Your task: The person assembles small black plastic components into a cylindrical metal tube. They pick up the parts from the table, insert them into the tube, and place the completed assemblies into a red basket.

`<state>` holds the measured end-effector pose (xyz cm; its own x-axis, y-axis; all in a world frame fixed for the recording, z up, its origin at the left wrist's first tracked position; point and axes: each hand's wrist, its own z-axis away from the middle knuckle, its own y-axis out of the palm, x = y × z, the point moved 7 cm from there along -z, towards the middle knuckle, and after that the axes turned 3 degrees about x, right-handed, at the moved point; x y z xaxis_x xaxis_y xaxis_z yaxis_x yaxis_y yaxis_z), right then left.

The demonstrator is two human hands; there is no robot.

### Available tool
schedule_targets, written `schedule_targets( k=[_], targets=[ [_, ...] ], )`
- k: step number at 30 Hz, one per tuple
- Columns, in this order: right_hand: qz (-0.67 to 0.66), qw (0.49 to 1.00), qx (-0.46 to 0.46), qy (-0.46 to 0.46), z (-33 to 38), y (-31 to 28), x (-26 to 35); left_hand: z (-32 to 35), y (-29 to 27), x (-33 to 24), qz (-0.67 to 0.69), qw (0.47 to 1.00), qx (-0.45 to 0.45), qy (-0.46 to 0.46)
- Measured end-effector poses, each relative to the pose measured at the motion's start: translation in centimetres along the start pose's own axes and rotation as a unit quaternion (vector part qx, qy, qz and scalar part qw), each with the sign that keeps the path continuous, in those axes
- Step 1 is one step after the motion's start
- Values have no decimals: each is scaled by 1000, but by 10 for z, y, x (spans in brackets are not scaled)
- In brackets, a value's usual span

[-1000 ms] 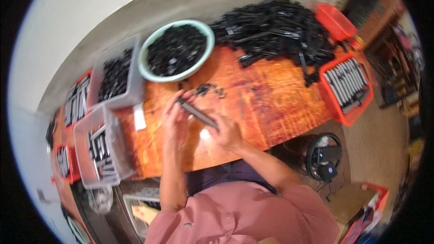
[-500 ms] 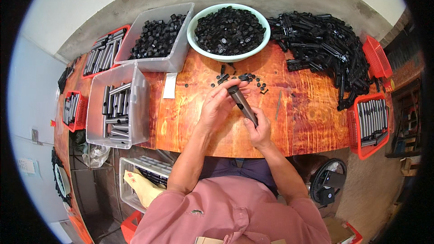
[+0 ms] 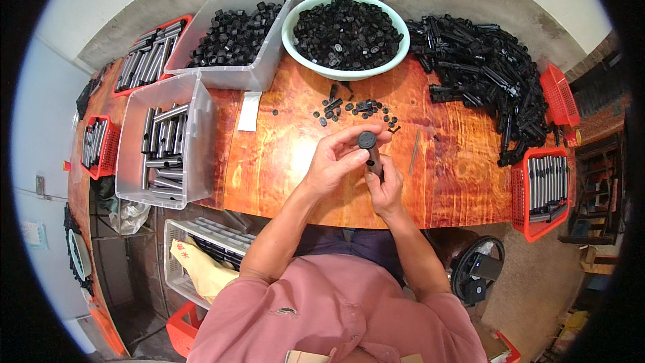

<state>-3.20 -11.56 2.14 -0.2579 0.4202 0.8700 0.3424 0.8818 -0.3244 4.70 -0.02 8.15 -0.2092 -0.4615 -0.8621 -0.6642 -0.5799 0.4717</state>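
A dark metal tube [image 3: 373,160] stands nearly upright above the wooden table [image 3: 282,161], its round black end cap [image 3: 367,140] facing me. My right hand [image 3: 385,187] grips the tube's lower part. My left hand [image 3: 336,158] curls around the upper end, fingertips on the black cap. Small loose black caps [image 3: 356,109] lie scattered on the table just beyond my hands.
A pale green bowl [image 3: 346,71] of black caps and a clear bin [image 3: 232,70] of black parts stand at the back. A clear bin [image 3: 201,134] of tubes sits left. A pile of black tubes [image 3: 484,67] and red baskets [image 3: 543,191] lie right.
The view has swung so the table is centred. The tube has gone from slanted across my hands to nearly upright, with my left fingers now on its capped end.
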Motion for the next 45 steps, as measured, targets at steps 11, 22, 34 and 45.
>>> schedule_targets(
  k=[11,22,34,45],
  targets=[
    [10,999,15,-30,-1,-1,9,1,-6,-2,23,1000,-3,12],
    [38,999,-3,-29,2,-5,6,0,-16,11,58,995,-86,4],
    [38,993,-38,-104,1,-5,11,-11,12,16,189,977,-26,-95],
    [-78,996,-7,40,11,-4,-25,-21,13,28,250,960,25,-120]
  ],
)
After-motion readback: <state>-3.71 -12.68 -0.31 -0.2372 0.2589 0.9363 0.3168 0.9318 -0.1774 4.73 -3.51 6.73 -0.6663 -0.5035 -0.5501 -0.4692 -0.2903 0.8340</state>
